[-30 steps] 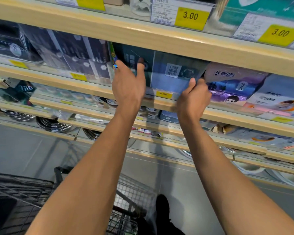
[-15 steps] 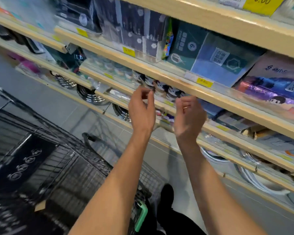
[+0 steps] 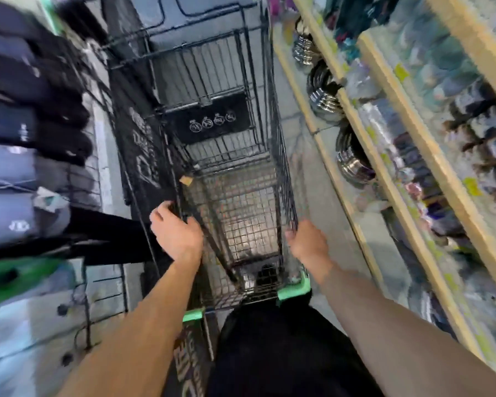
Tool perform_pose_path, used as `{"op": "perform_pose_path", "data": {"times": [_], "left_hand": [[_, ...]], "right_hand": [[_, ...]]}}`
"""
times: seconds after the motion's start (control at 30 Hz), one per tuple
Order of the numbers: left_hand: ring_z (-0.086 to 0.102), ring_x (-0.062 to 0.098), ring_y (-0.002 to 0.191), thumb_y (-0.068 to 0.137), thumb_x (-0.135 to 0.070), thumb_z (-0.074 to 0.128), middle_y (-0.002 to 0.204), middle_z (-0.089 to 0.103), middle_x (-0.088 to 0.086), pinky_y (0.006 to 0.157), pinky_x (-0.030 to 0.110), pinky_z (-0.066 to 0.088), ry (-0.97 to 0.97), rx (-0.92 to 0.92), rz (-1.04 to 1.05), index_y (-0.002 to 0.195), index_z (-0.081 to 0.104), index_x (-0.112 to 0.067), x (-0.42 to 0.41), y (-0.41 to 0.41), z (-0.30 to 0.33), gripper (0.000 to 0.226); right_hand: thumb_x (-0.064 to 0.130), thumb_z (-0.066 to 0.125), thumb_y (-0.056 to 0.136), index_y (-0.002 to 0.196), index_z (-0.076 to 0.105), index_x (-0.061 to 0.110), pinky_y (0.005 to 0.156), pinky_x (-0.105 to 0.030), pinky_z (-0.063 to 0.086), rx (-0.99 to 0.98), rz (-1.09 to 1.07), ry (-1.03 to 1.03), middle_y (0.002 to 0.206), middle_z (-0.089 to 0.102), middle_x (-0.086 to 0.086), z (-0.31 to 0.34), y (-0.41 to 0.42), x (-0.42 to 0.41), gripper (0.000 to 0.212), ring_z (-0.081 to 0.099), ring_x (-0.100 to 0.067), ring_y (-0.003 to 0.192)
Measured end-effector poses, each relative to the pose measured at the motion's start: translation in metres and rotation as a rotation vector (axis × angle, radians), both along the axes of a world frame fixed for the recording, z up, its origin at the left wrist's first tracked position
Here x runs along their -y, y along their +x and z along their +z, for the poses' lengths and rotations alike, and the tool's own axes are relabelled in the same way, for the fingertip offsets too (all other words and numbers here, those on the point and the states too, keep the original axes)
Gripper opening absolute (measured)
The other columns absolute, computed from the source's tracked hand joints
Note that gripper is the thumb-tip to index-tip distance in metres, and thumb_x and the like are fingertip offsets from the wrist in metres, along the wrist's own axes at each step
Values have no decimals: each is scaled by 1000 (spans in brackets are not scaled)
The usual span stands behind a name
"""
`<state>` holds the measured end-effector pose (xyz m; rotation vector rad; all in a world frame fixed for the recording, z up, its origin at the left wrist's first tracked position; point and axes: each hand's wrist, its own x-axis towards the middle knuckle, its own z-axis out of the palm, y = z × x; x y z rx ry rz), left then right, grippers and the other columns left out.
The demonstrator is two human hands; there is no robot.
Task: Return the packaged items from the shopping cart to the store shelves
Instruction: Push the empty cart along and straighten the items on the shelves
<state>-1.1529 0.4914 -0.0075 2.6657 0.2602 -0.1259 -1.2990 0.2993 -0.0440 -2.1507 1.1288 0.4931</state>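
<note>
- The shopping cart (image 3: 235, 173) is being reached for from above, the camera tipped steeply down between both arms.
- The left hand (image 3: 175, 234) is being held over the cart's left rim, fingers loosely spread and lightly curled, nothing pinched in it; contact with the wire is likely, though the blur leaves that unsettled.
- The right hand (image 3: 307, 243) is being curled at the cart's right rim; whether it is actually closing round the wire cannot be told.
- No packaged item is being made out in the basket ahead of the hands: only bare mesh, plus a small tan scrap (image 3: 186, 180) just beyond the left hand (a tag, perhaps).
- The step in hand is being judged as a turn to the cart, either for a further item or to push on.
- The next move is calling for a look into the basket's far end, then a grip on the green-capped handle (image 3: 294, 290) near the wrists.
- The store shelves (image 3: 407, 144) are running close along the right hand's side, stacked metal bowls (image 3: 324, 98) low on them.
- Folded clothing (image 3: 20, 133) is crowding the left hand's side, so the aisle is being left narrow.
</note>
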Motion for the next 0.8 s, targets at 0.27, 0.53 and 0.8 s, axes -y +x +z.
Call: {"op": "perform_pose_path", "data": {"times": [0.27, 0.53, 0.8], "left_hand": [[43, 31, 142, 97, -9, 55, 162, 31, 7, 114, 45, 41, -84, -292, 304, 152, 42, -15, -78, -33, -39, 56], [45, 33, 141, 96, 1, 48, 168, 17, 2, 114, 44, 39, 24, -317, 243, 156, 34, -10, -60, 5, -49, 63], [19, 30, 154, 96, -7, 55, 169, 6, 6, 109, 47, 43, 83, -334, 172, 157, 22, -2, -18, 99, -53, 70]], "right_hand": [[9, 60, 97, 97, 65, 0, 57, -21, 46, -102, 162, -138, 90, 68, -12, -11, 9, -2, 11, 63, -20, 75], [15, 51, 101, 90, 53, 5, 32, -9, 36, -26, 163, -107, 75, 53, 0, -7, 39, 17, 15, 50, -3, 58], [12, 60, 97, 76, 48, 15, 48, -14, 31, 70, 87, -136, 75, 52, 2, -28, 135, 56, 24, 60, -16, 76]]}}
